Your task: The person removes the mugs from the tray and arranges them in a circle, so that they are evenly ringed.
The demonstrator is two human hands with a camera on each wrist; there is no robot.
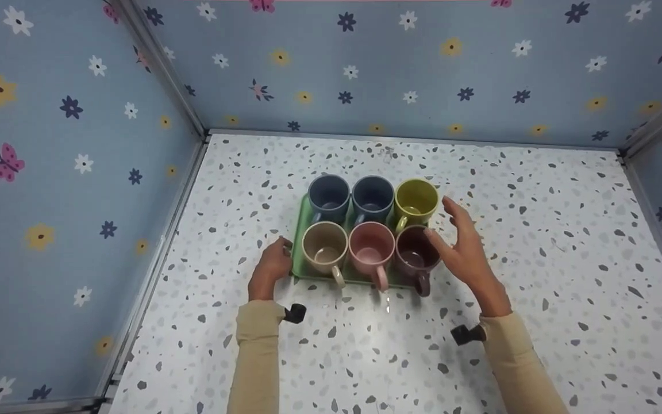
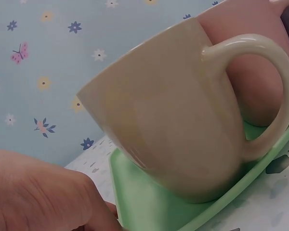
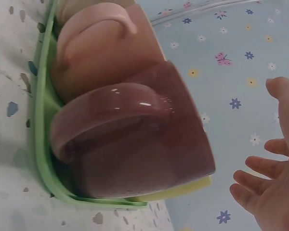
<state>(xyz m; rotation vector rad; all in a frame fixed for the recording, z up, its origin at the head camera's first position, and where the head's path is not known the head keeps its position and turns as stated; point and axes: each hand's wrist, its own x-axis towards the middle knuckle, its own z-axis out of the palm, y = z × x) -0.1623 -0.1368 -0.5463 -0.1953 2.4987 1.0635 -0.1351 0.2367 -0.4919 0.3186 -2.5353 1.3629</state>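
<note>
left hand – grips green tray edge | right hand – fingers spread, empty, beside tray's brown mug

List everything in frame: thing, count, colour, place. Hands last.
tray: 1, green, centre of the speckled table
blue mugs: 2, grey-blue, back row, left and middle
yellow mug: 1, olive-yellow, back row, right
beige mug: 1, front row, left
pink mug: 1, front row, middle
maroon mug: 1, dark brown-red, front row, right
walls: 3, light blue, flower and butterfly print, around the table
left hand: 1, at the tray's left edge
right hand: 1, fingers spread, beside the maroon mug
</note>
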